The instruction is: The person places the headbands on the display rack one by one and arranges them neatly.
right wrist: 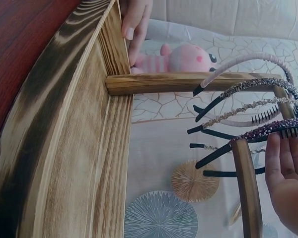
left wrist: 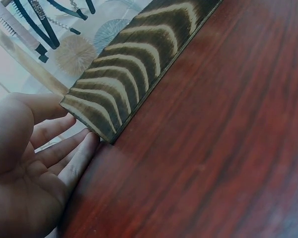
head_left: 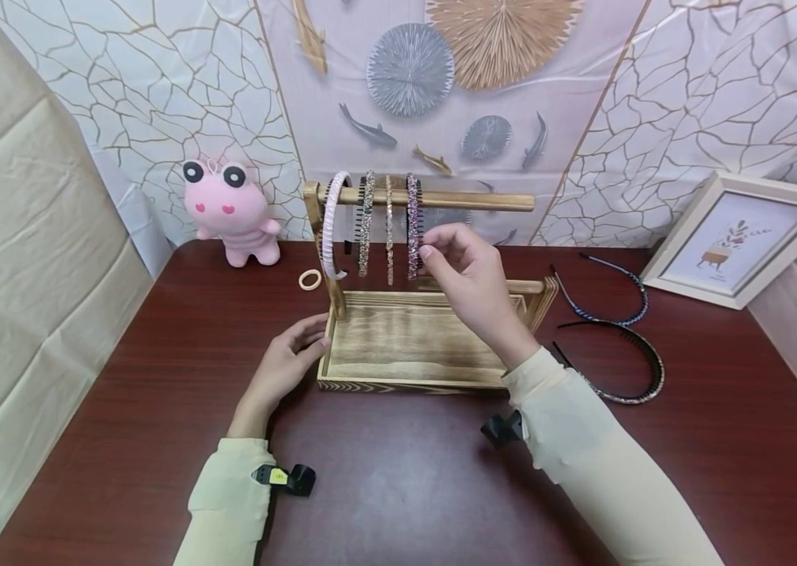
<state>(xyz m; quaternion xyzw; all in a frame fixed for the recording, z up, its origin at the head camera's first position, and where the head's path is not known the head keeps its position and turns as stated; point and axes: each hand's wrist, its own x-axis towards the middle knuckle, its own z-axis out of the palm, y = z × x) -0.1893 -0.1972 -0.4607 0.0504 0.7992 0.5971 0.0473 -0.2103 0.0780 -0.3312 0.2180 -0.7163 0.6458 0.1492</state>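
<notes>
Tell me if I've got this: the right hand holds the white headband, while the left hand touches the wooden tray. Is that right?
Not quite: the right hand holds the purple glittery headband, not the white headband, as the head view shows. The left hand does touch the wooden tray.

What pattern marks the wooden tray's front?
Tray front: dark brown with pale curved bands, best in left wrist view.

Head view looks down; wrist views (nearer) share the rack point(head_left: 413, 342).
</notes>
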